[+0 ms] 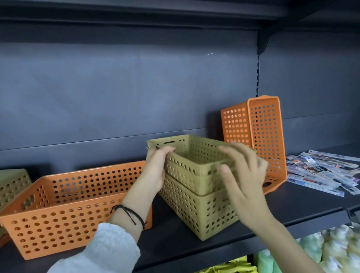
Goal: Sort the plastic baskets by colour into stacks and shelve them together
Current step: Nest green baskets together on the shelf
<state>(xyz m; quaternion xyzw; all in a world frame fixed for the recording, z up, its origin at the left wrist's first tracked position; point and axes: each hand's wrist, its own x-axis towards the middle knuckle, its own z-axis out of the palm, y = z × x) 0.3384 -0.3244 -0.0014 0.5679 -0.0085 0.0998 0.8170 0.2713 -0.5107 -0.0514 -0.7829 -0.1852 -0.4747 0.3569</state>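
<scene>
The olive baskets (200, 190) sit in a nested stack near the middle of the dark shelf (298, 204), a little right of centre and close to its near edge. The top basket (189, 157) rides high and tilted, not yet seated in the ones below.

The left hand (156, 170) is closed on the top basket's left end, fingers curled over the rim beside a handle slot. The right hand (242, 168) is open with fingers spread, at the near right corner of the same basket; it is blurred, so I cannot tell whether it touches the rim.

These baskets look light: thin plastic walls full of round holes. They should be fairly stiff at the rolled rim and springier along the long sides, so the short ends, at the rim or the handle slots, seem the best places to hold. Smooth plastic may slip or jam when one is pushed down crooked, so levelling it first seems wise.

Just left of the stack a big orange basket (73, 209) lies open side up. Behind and to the right another orange basket (259, 138) stands on end against the back panel. At the far left edge a further olive basket (4, 193) is partly in view. Flat packets (322, 172) are strewn on the shelf's right part. The shelf is flat, hard and mostly bare, with another shelf above leaving good headroom. Stocked goods show on the level below.
</scene>
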